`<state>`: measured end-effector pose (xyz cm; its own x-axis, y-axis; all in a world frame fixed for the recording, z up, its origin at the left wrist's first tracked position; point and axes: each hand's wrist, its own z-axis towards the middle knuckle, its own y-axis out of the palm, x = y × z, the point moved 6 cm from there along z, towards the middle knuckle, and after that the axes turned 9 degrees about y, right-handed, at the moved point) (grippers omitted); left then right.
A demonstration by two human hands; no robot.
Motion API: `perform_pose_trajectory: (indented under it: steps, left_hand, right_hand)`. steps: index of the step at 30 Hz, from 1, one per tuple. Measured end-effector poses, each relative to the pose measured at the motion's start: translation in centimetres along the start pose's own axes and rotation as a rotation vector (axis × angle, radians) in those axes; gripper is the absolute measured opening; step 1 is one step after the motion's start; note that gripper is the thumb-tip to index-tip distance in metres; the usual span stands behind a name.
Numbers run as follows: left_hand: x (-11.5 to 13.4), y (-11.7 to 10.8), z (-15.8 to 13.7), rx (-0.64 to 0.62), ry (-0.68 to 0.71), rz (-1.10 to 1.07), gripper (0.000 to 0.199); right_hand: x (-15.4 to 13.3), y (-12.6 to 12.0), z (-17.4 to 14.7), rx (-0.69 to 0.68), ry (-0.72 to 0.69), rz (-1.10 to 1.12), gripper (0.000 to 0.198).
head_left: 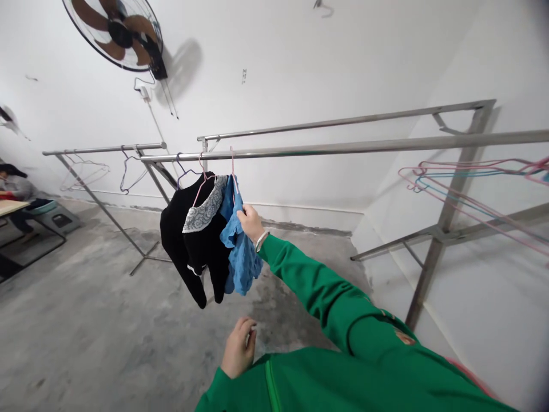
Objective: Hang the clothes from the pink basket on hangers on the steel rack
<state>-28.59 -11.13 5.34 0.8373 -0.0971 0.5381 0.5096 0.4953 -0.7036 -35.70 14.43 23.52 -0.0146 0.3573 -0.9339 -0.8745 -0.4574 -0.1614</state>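
My right hand (251,222) is closed on the shoulder edge of a crinkled blue garment (243,257), which hangs on a pink hanger (233,163) from the metal rail. Pressed close to its left is a black long-sleeved top (175,220) with a white lace collar (205,213), on another pink hanger (202,171). My left hand (239,346) is low in front of my body, away from the clothes. Its fingers are loosely bent, the thumb stands apart from them, and nothing shows in it.
The metal clothes rail (343,147) runs rightward past several pink and teal hangers (467,171). A purple hanger (179,166) is left of the clothes. A second rack (103,150) stands further left, below a wall fan (122,34). A person (19,186) sits at a table (12,207).
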Motion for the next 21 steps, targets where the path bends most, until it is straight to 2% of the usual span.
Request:
perform_pose_trajectory:
  steps: [4, 9, 13, 16, 17, 19, 20, 21]
  left_hand:
    - [0.1, 0.5, 0.0, -0.035, 0.043, 0.036, 0.023]
    - [0.0, 1.7, -0.6, -0.140, 0.041, 0.038, 0.025]
    - [-0.2, 2.5, -1.3, -0.224, 0.013, 0.044, 0.025]
    - [-0.4, 2.9, -1.6, -0.250, 0.045, 0.030, 0.025]
    - [-0.5, 3.1, -1.6, -0.260, 0.058, 0.024, 0.024]
    - [-0.7, 3.3, -1.2, -0.272, 0.096, 0.006, 0.024]
    - [-0.6, 3.4, -0.9, -0.276, 0.123, -0.009, 0.023]
    - [-0.5, 3.5, -0.6, -0.284, 0.148, -0.032, 0.023]
  right_hand:
    - [1.0, 1.5, -0.1, -0.001, 0.019, -0.045, 0.010]
    - [0.6, 2.4, 0.1, -0.037, -0.006, -0.125, 0.017]
    - [0.4, 2.6, 0.5, -0.065, 0.002, -0.183, 0.019]
    - [-0.1, 1.8, 0.1, -0.064, -0.013, -0.220, 0.011]
    - [-0.8, 1.1, -0.5, -0.042, -0.050, -0.222, 0.010]
    - [-3.4, -1.0, -3.0, -0.019, -0.199, -0.179, 0.025]
    - [-5.1, -2.2, -4.9, -0.048, -0.299, -0.136, 0.031]
    - [-7.0, -3.2, -7.2, -0.133, -0.418, -0.079, 0.034]
